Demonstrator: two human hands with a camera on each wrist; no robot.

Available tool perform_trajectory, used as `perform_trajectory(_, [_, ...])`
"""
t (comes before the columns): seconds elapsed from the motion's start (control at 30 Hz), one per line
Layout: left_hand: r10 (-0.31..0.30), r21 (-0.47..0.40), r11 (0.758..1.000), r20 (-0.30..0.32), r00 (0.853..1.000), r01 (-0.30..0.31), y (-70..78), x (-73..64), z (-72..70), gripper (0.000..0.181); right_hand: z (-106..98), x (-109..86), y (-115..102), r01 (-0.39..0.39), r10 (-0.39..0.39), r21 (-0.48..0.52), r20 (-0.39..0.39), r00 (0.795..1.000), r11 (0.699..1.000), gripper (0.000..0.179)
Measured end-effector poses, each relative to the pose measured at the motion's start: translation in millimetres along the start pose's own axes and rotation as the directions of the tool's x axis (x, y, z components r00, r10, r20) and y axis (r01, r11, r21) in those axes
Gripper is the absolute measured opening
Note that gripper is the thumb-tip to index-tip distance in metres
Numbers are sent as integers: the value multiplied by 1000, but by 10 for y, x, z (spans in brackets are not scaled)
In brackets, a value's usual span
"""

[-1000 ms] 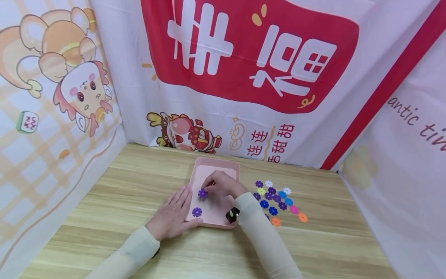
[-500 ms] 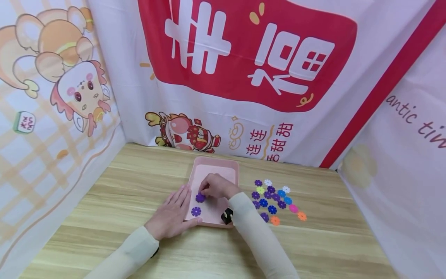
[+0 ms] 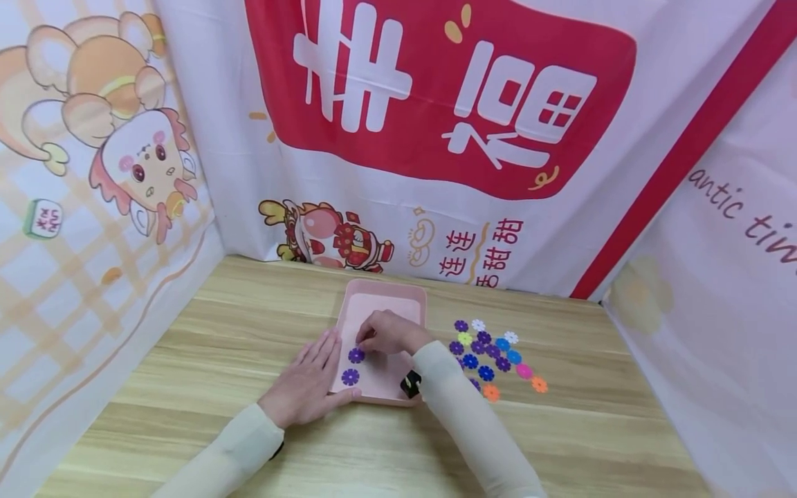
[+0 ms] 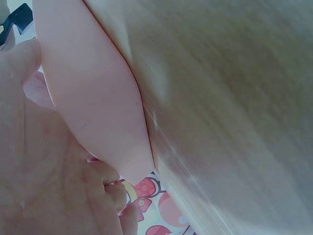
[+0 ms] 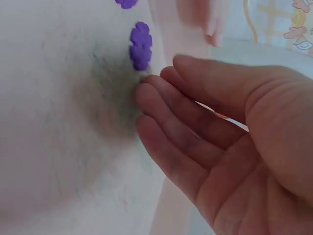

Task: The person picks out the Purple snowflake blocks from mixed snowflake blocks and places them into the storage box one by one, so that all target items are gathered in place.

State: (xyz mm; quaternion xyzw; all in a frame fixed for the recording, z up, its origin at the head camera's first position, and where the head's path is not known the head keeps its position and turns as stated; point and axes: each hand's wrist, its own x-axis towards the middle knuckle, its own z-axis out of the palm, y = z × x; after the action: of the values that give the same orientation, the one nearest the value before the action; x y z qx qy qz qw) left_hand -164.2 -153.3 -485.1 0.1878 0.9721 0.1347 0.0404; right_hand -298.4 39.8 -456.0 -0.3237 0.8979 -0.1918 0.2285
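Note:
Inside the shallow pink tray [image 3: 386, 389], two purple snowflake discs lie near its left side: a nearer disc [image 3: 351, 377] and a farther disc [image 3: 356, 355]. My right hand [image 3: 391, 333] is over the tray, its fingertips right beside the farther disc. In the right wrist view that purple disc [image 5: 141, 46] lies flat, just beyond the loosely bent fingers [image 5: 166, 110] with nothing between them and the thumb. My left hand [image 3: 305, 384] rests along the tray's left edge with straight fingers; the left wrist view shows it against the pink outer wall [image 4: 93, 93].
Right of the tray, several loose snowflake discs lie on the wooden table [image 3: 249, 332], among them a yellow disc [image 3: 465, 338], a pink disc [image 3: 524, 371] and an orange disc [image 3: 539, 384]. A printed cloth [image 3: 249, 207] hangs behind the table.
My right hand has moved slightly left and nearer, lowering the purple disc onto the tray floor behind the first, and its fingers have let go. The left hand stays on the tray's edge.

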Motion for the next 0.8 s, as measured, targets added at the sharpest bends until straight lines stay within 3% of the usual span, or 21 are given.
perform_trajectory(0.3, [16, 2, 1000, -17, 1000, -16, 4, -9, 2, 104, -172, -409, 188, 63, -65, -22, -56, 996, 998, 25])
perform_trajectory(0.6, [11, -7, 1000, -9, 1000, -11, 6, -2, -1, 102, -292, -893, 503, -13, 15, 17, -166, 986, 1000, 28])
perform_trajectory(0.8, [15, -8, 1000, -4, 1000, -15, -7, -5, -11, 102, -259, -1173, 729, 15, -32, -74, -226, 974, 997, 27])
